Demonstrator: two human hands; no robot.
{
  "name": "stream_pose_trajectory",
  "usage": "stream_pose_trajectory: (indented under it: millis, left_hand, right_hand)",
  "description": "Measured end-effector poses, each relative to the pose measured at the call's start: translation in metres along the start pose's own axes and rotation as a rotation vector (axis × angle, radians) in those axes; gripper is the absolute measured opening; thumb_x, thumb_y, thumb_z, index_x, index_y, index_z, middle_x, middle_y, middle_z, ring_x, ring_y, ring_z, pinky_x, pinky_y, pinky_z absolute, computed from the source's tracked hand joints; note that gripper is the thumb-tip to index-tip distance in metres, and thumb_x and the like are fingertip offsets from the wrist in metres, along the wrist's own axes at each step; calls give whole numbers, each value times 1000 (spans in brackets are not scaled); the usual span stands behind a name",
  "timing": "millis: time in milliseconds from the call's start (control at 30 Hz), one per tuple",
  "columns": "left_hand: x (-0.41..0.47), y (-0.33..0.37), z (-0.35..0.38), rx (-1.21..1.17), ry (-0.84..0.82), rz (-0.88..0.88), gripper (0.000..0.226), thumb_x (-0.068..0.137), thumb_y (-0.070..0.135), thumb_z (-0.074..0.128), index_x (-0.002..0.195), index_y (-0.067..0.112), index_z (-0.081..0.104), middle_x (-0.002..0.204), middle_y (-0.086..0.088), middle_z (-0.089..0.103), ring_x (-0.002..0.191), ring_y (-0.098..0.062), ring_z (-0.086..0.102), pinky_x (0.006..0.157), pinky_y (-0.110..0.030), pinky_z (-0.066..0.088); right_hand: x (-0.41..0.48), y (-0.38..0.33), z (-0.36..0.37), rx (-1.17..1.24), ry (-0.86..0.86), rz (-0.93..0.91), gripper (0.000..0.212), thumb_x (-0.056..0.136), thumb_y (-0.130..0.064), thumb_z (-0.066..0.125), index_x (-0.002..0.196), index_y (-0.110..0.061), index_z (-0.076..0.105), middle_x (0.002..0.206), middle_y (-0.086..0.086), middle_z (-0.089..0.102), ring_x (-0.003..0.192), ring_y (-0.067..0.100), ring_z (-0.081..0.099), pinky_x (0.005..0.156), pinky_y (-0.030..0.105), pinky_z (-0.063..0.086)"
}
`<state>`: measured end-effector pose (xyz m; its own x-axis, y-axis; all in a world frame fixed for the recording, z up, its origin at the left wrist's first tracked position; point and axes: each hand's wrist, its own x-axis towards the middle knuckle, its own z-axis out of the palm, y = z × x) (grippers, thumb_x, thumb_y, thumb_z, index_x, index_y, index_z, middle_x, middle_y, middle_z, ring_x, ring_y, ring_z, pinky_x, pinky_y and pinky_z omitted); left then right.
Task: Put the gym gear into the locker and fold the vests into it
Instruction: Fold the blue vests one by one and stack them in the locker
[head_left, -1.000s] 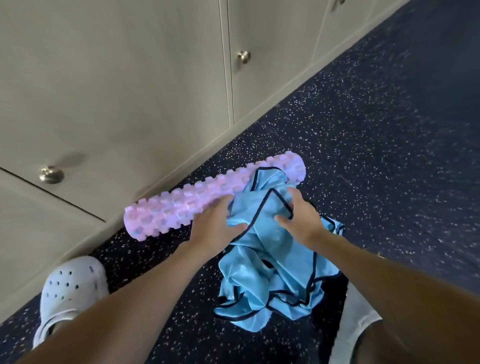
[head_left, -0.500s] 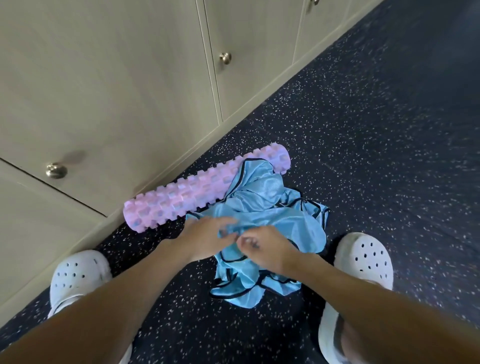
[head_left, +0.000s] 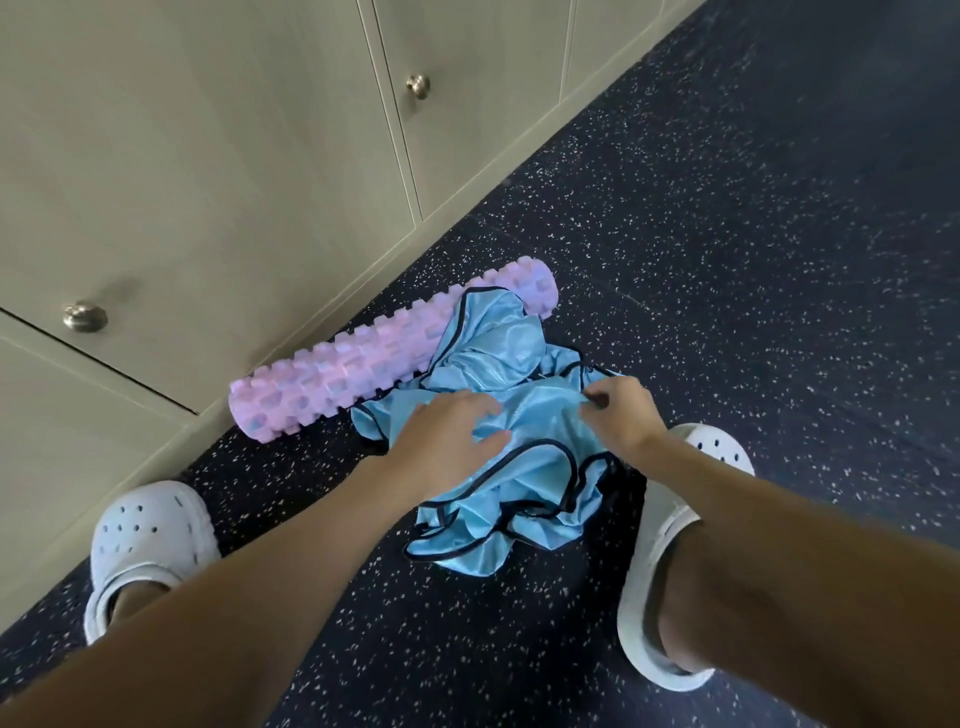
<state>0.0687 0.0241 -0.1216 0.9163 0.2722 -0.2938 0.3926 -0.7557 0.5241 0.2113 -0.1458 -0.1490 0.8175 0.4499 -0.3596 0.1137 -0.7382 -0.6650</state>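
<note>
**Locker fronts** (head_left: 208, 182). Beige panel doors filling the frame from 9 to 12 o'clock, every door in view closed. Round metal knobs: one at 9 o'clock (head_left: 85, 316), another near 12 o'clock (head_left: 418, 85).

**Left clog** (head_left: 156, 525). White, perforated, worn, at 8 o'clock on the floor close to the locker base.

**Foam roller** (head_left: 363, 364). Pink with a knobbed surface. It lies on the floor just beside the locker base, its long axis running from 8 to 2 o'clock. Outside the locker. Blue fabric is draped over part of its 2 o'clock end.

**Left hand** (head_left: 447, 441). Palm down on the blue fabric with fingers straight and spread, resting flat and gripping nothing.

**Blue vests** (head_left: 519, 483). Shiny light-blue mesh with black trim, in a crumpled, unfolded heap on the floor at frame centre. The heap sits at 4 o'clock of the roller and touches it, between the two clogs. How many vests are in the heap cannot be told.

**Right hand** (head_left: 621, 415). At 3 o'clock of the left hand. Thumb and fingers are curled, pinching a fold of the fabric at the heap's 2 o'clock edge.

**Right clog** (head_left: 670, 519). White, perforated, worn, at 4 o'clock, just beside the heap's right edge.

**Floor** (head_left: 753, 260). Dark navy with pale speckles, spanning 1 to 7 o'clock.
</note>
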Motion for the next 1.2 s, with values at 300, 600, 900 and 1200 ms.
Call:
stream_pose_trajectory:
  millis: [300, 600, 900, 1200]
  left_hand:
    - [0, 74, -74, -358, 229, 74, 43, 82, 28, 80, 119, 13, 65, 108, 5, 66, 101, -11, 63, 93, -26, 49]
    - [-87, 158, -220, -605, 573, 293, 17, 83, 17, 79, 95, 11, 69, 83, 5, 68, 68, 2, 60, 72, -15, 52]
    - [-170, 169, -288, -690, 703, 333, 17, 94, 4, 63, 79, 12, 64, 79, -11, 67, 76, -25, 58, 75, -41, 57]
    - [-190, 130, -299, -832, 650, 211, 21, 100, 4, 51, 82, 13, 56, 64, 3, 66, 57, -9, 62, 53, -24, 52]
  right_hand:
    - [-15, -125, -88, 210, 59, -317, 9, 91, -7, 66, 84, -9, 71, 80, 9, 69, 68, 14, 59, 65, 33, 55]
    - [-125, -279, -177, 311, 66, -582, 23, 87, 0, 66, 73, -17, 65, 75, -1, 64, 71, 10, 60, 65, 21, 50]
    - [-200, -319, -193, 457, 5, -712, 15, 100, -24, 54, 105, -18, 68, 98, -1, 71, 87, 11, 64, 80, 27, 50]
    - [-184, -297, -143, 130, -279, -623, 25, 94, -22, 66, 101, 3, 66, 94, 10, 71, 85, 21, 65, 80, 32, 51]
